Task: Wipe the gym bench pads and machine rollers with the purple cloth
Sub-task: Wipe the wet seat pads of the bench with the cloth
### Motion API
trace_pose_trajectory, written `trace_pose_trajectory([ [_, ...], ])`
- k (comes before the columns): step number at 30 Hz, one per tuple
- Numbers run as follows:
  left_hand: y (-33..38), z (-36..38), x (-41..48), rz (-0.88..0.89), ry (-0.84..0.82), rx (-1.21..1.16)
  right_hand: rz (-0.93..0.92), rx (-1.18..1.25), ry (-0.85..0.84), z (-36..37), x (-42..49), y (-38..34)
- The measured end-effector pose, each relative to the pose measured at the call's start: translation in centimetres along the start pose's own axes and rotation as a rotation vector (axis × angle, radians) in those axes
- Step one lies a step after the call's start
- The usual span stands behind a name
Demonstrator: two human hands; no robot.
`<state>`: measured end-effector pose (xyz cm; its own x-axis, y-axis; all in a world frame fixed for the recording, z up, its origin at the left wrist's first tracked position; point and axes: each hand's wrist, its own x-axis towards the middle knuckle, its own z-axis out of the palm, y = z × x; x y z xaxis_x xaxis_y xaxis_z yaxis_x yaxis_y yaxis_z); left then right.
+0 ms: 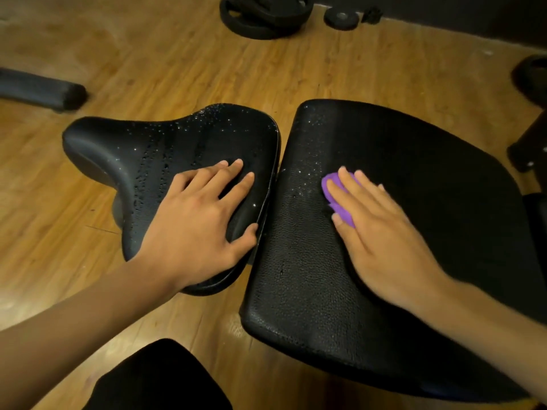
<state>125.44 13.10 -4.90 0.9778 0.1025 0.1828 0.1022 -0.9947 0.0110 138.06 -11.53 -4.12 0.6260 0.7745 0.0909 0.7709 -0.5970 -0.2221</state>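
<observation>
My left hand [201,220] lies flat on the wet seat pad [154,143] in the middle left of the frame, its fingers [236,187] spread out and holding nothing. My right hand [381,232] is at the middle right, pressing the purple cloth [330,184] down on the big pad [429,161] with straight fingers. Water drops sit on both pads. Black weight plates [266,19] lie on the wood floor [148,54] at the top.

1. The head-worn view looks forward and steeply down.
2. It is near: the seat pad [165,149] and back pad [296,261] fill the middle of the frame.
3. Its wide angle reaches the wooden floor [148,54] and the weight plates [266,19] at the top edge.
</observation>
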Motion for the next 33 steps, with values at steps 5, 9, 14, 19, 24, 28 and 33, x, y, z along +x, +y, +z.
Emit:
trace_pose_trajectory([
  [5, -0.3, 0.5, 0.0, -0.012, 0.007, 0.002, 0.172, -0.074, 0.024, -1.1, 15.2, 5.2],
  [9, 0.1, 0.7, -0.5, -0.015, -0.004, -0.016, 0.11, -0.098, 0.037, 1.2, 7.8, 1.2],
  [14, -0.2, 0.4, -0.4, -0.011, 0.02, -0.019, -0.028, -0.025, 0.006, 0.2, 2.9, -0.8],
  [19, -0.5, 0.6, 0.3, -0.012, 0.019, -0.018, 0.252, -0.129, 0.07, -0.4, 17.1, 2.6],
  [24, -0.4, 0.7, -0.7, -0.024, 0.028, -0.006, 0.105, -0.05, 0.013, 1.2, 1.3, -4.3],
  [28, -0.3, 0.7, 0.1, -0.025, 0.056, -0.04, 0.08, -0.112, -0.009, -0.1, 5.6, -1.6],
  [33, -0.3, 0.9, 0.0, -0.026, 0.055, -0.033, 0.329, -0.136, 0.04, 0.7, 15.6, 1.0],
])
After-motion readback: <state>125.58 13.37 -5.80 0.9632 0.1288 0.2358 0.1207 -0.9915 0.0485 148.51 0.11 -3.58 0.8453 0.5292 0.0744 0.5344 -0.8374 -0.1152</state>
